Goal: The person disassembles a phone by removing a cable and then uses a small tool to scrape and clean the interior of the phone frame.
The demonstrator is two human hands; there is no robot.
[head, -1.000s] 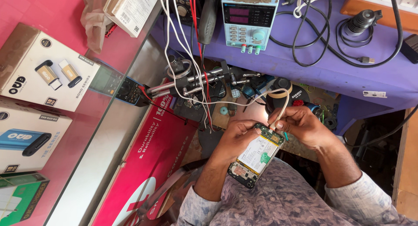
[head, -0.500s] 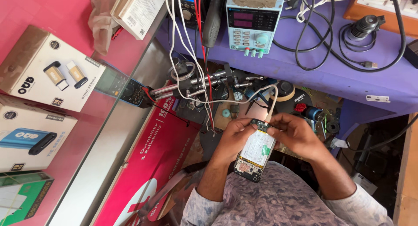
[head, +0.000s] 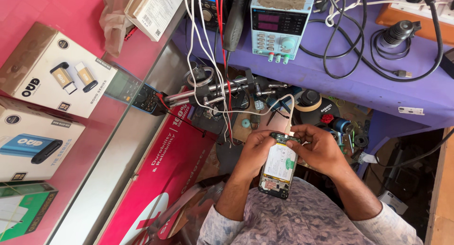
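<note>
Both hands, head view: left hand [head: 253, 150] grips the left edge of an opened phone [head: 278, 168], fingers curled around its upper part; right hand [head: 319, 148] closes on the top right corner, thumb and fingertips pinched at the white cable [head: 289, 113] plugged into the phone's top end. Phone: back cover off, white battery and green board exposed, held upright over the person's lap, just below the bench edge and between the two forearms.

Cable: runs up from the phone, loops left across the cluttered bench.

Bench, above the hands: metal clamp stand [head: 220, 91], tape roll [head: 308, 99], small parts and tools, not all clear enough to tell apart.

Purple shelf [head: 359, 79], top: grey power supply [head: 279, 23] with two displays and knobs; black cables coiled at right; microscope lens [head: 397, 33].

Left side: glass counter [head: 94, 146]; multimeter [head: 137, 94] on its edge; white adapter boxes [head: 52, 70] on pink surface; green box [head: 23, 209] at lower left; red banner [head: 165, 179] beneath the glass.
</note>
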